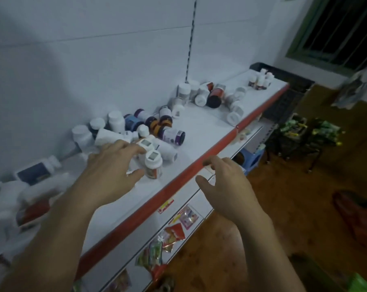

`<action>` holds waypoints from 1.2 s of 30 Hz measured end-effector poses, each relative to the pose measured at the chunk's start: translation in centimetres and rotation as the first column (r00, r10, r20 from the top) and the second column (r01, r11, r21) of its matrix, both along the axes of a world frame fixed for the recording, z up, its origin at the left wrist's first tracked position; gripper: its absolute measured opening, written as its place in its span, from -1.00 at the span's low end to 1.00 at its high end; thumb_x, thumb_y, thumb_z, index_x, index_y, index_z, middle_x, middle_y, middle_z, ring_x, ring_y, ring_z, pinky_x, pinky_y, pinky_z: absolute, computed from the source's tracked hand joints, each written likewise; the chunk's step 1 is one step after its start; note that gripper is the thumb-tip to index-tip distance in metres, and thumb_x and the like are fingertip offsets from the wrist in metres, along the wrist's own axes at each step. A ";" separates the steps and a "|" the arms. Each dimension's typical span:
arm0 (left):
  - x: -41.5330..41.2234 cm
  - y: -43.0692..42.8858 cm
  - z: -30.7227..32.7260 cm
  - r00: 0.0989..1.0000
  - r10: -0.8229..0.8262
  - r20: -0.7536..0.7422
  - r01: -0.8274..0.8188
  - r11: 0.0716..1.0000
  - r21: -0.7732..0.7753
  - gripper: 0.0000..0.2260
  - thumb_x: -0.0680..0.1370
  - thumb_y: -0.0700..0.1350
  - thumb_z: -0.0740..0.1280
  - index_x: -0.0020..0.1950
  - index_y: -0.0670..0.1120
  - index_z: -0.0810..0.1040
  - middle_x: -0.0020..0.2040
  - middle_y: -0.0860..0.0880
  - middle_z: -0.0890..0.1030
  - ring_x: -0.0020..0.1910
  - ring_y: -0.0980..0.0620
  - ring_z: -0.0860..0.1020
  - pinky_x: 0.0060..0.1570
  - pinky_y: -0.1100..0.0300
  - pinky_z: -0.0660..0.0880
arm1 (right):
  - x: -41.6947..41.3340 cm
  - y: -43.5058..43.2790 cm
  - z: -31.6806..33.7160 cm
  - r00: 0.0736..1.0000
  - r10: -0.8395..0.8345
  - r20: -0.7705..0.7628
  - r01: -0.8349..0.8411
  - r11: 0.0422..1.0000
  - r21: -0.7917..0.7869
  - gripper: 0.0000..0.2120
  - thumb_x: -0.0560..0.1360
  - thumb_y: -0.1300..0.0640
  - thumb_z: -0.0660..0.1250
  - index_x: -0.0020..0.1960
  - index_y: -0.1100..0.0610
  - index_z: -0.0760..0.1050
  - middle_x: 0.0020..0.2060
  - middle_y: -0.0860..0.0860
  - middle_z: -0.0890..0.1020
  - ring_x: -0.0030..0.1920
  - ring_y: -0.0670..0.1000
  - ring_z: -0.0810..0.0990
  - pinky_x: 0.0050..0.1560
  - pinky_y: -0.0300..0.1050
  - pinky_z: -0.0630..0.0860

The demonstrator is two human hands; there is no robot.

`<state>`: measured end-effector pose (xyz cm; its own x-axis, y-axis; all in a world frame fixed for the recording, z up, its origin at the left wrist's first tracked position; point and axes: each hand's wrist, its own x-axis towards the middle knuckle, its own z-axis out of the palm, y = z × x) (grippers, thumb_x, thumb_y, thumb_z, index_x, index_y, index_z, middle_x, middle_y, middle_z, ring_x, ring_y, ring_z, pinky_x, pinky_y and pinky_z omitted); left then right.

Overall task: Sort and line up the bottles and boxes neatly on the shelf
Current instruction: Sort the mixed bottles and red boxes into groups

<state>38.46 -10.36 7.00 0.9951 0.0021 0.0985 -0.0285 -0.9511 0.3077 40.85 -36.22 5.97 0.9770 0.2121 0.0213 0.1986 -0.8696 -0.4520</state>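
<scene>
The shelf (199,127) is a white board with a red front edge (178,182). It runs from near left to far right along a white wall (94,49).

The left hand (113,171) reaches over the shelf with its fingers spread wide and holds nothing. Its fingertips lie at the near side of a heap of bottles (136,127). Its thumb is just beside a small upright bottle (153,165) with a white cap and an orange label; I cannot tell whether they touch. A second capped bottle (145,145) stands just behind that one, at the tip of the forefinger.

The heap holds white, blue, purple and orange-and-black bottles, many of them on their sides. A purple-labelled bottle (174,137) lies at its right.

Farther right along the wall is a second heap (199,94), mostly white bottles, with a dark red bottle (216,95) lying on its side. At the far end a small group of bottles (260,80) stands upright. At the near left lie large white bottles (37,171), too blurred to read.

The right hand (227,186) hovers at the red edge, fingers loosely curled and empty.

Below is a lower shelf (125,249) with bright packets (176,230). A blue stool (252,158) stands on the brown floor.
</scene>
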 end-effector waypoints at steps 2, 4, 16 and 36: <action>3.9 -1.1 0.6 0.998 -0.055 -0.043 0.062 0.984 0.167 -0.59 0.58 0.16 0.34 0.41 0.18 0.40 0.35 0.08 0.46 0.35 -0.05 0.40 0.26 -0.09 0.40 | 2.7 -1.5 -0.3 1.000 -0.008 -0.019 0.008 1.000 -0.013 -0.60 0.61 -0.20 0.25 0.39 -0.09 0.40 0.28 -0.09 0.51 0.25 -0.01 0.50 0.25 0.07 0.56; 8.7 -2.0 2.1 0.993 -0.097 -0.069 0.114 0.934 0.338 -0.59 0.59 0.19 0.30 0.41 0.16 0.38 0.34 0.06 0.46 0.31 -0.05 0.41 0.19 -0.05 0.41 | 6.0 -2.9 -0.7 1.000 -0.018 -0.019 0.017 1.000 -0.019 -0.61 0.61 -0.20 0.27 0.38 -0.09 0.41 0.27 -0.08 0.51 0.24 0.00 0.50 0.25 0.08 0.56; 32.9 -9.9 2.7 0.964 -0.177 -0.200 0.249 0.867 0.432 -0.50 0.60 0.22 0.25 0.49 0.06 0.33 0.35 -0.06 0.45 0.27 -0.13 0.46 0.08 -0.02 0.42 | 26.3 -8.1 -0.5 0.999 0.027 -0.021 -0.029 0.995 -0.095 -0.61 0.59 -0.14 0.32 0.37 -0.09 0.41 0.25 -0.03 0.50 0.17 0.03 0.53 0.15 0.06 0.59; 51.0 -21.7 -6.5 0.947 0.281 -0.154 -0.256 0.953 0.164 -0.26 0.39 0.53 0.21 0.46 0.15 0.37 0.40 -0.04 0.42 0.42 -0.19 0.25 0.35 -0.22 0.21 | 63.2 -11.2 -0.6 0.766 0.643 -0.019 -0.615 0.723 -0.316 -0.63 0.59 -0.09 0.32 0.35 -0.02 0.44 0.19 0.06 0.54 0.19 0.15 0.54 0.15 0.05 0.52</action>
<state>89.42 -32.03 0.48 0.9610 0.2707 -0.0574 0.2763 -0.9496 0.1480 104.08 -47.40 5.41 0.6137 0.7869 -0.0653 0.7722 -0.6154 -0.1581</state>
